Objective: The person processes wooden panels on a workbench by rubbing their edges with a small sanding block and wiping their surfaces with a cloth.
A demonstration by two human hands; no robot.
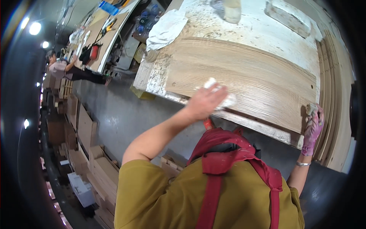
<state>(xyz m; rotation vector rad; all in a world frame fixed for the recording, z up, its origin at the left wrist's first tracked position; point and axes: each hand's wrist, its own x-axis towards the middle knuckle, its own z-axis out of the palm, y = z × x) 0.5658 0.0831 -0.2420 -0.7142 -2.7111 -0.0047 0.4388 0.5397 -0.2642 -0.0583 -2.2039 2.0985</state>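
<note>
A wood-grain panel point(244, 76) lies flat on a stained white worktable point(206, 24), with a small dark hole near its right end. My left hand point(206, 102), bare, presses a crumpled white cloth point(228, 101) onto the panel close to its near edge. At the panel's near right corner is my right hand point(313, 129), in a pink-stained covering that looks like a glove. Its fingers curl around a small off-white piece point(312, 110) that I cannot identify. Part of the white cloth is hidden under my left hand.
More boards point(331, 99) stand along the table's right side. A white rag point(167, 28), a cloudy container point(231, 11) and a clear tray point(288, 18) sit on the table. At far left a person point(61, 68) stands by another bench point(110, 38). Cardboard boxes point(103, 171) line the floor.
</note>
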